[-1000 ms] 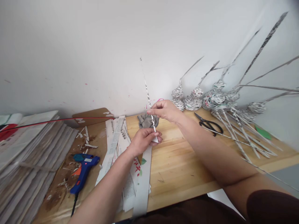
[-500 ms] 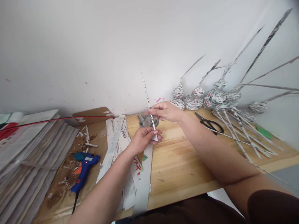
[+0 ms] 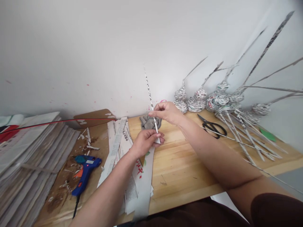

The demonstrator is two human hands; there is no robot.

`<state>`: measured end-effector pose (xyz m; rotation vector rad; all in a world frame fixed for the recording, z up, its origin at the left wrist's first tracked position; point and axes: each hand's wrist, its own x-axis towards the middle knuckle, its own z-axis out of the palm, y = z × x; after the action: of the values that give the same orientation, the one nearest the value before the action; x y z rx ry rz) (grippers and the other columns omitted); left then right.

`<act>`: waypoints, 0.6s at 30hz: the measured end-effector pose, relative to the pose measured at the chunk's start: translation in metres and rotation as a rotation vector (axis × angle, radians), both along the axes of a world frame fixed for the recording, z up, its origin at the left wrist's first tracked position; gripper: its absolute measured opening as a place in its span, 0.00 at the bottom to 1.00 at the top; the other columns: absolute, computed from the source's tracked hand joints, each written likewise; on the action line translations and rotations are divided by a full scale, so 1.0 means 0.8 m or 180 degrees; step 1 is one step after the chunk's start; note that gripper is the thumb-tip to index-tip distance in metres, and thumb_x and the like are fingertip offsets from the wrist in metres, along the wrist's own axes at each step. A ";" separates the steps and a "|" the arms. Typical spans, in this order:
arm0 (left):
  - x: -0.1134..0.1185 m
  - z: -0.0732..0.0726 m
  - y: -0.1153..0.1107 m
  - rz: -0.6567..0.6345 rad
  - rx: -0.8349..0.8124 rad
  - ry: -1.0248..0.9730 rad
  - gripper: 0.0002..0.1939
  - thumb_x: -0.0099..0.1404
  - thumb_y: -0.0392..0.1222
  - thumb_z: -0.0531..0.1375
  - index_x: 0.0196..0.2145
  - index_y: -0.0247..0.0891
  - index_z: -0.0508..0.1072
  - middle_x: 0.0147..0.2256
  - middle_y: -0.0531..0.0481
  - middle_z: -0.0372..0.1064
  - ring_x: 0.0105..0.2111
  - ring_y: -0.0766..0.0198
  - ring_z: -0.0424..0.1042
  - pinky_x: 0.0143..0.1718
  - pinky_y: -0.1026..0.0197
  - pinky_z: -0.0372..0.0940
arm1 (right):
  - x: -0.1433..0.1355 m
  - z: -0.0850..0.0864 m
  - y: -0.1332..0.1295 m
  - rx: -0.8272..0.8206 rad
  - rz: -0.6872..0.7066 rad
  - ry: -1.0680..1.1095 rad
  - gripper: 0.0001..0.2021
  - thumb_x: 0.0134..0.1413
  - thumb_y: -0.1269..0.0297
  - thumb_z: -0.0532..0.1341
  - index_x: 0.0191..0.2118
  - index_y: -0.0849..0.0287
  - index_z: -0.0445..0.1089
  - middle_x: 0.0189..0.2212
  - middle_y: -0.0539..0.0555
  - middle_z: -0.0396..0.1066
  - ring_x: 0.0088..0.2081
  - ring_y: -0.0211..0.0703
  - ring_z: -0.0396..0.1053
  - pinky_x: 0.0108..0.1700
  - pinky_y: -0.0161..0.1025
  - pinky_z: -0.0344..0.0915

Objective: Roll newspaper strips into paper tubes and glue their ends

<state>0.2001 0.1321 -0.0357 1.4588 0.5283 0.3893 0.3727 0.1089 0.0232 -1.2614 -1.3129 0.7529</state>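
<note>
A thin rolled newspaper stick (image 3: 148,89) slants up over the table, its narrow tip toward the wall. Near its lower, wider end, my left hand (image 3: 148,141) is closed around it, thumb on top. Higher up, my right hand (image 3: 165,113) pinches the stick between thumb and fingertips. Behind the hands a crumpled grey cloth (image 3: 145,122) lies on the table, partly covered by them. Newspaper strips (image 3: 118,142) are spread beneath my left forearm.
A blue glue gun (image 3: 86,173) rests on stained cardboard at left, beside a tall newspaper stack (image 3: 30,160). Woven paper gourd shapes (image 3: 196,102) with long stems line the wall at right. Black scissors (image 3: 214,127), several paper sticks (image 3: 246,135) and a green leaf shape (image 3: 267,134) lie in front.
Both hands keep their hold on the paper stick in nearly the same place. My right hand's fingers have bent a little more, and the view has shifted very slightly.
</note>
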 end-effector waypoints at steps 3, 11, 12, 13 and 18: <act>0.000 0.001 0.000 0.0031 -0.0025 0.0007 0.16 0.60 0.48 0.60 0.37 0.31 0.75 0.32 0.43 0.75 0.34 0.61 0.74 0.35 0.60 0.70 | 0.000 0.000 -0.002 -0.0379 0.0653 -0.0024 0.19 0.44 0.49 0.65 0.28 0.64 0.71 0.20 0.47 0.62 0.22 0.31 0.55 0.22 0.31 0.48; 0.000 0.000 0.000 0.0002 -0.0019 0.0006 0.16 0.60 0.49 0.60 0.38 0.32 0.75 0.33 0.44 0.75 0.34 0.61 0.74 0.34 0.61 0.69 | 0.003 -0.004 0.001 -0.0489 0.0585 0.0099 0.18 0.42 0.52 0.68 0.27 0.65 0.71 0.20 0.48 0.65 0.22 0.30 0.58 0.22 0.30 0.52; -0.001 0.000 0.001 0.0004 -0.0030 0.0014 0.16 0.60 0.50 0.60 0.37 0.33 0.75 0.32 0.44 0.75 0.34 0.61 0.74 0.34 0.61 0.69 | 0.005 -0.004 0.000 -0.0568 0.0767 0.0069 0.18 0.44 0.51 0.67 0.29 0.65 0.72 0.21 0.49 0.66 0.22 0.30 0.58 0.22 0.30 0.51; -0.001 0.000 0.001 0.0001 -0.0039 0.0024 0.16 0.60 0.50 0.60 0.37 0.33 0.75 0.32 0.44 0.75 0.34 0.61 0.74 0.34 0.61 0.69 | 0.006 -0.003 -0.001 -0.0659 0.0978 0.0043 0.18 0.46 0.51 0.66 0.30 0.65 0.73 0.22 0.49 0.66 0.22 0.30 0.58 0.22 0.29 0.51; -0.001 0.003 0.001 -0.0047 -0.0018 0.0072 0.16 0.60 0.49 0.60 0.37 0.33 0.75 0.33 0.43 0.75 0.33 0.61 0.74 0.34 0.61 0.69 | 0.006 -0.005 -0.001 -0.0680 0.1048 0.0127 0.17 0.41 0.54 0.69 0.26 0.65 0.71 0.19 0.47 0.64 0.21 0.30 0.58 0.22 0.29 0.53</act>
<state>0.1991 0.1332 -0.0334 1.4624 0.5361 0.3597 0.3773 0.1081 0.0192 -1.2014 -1.4552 1.1707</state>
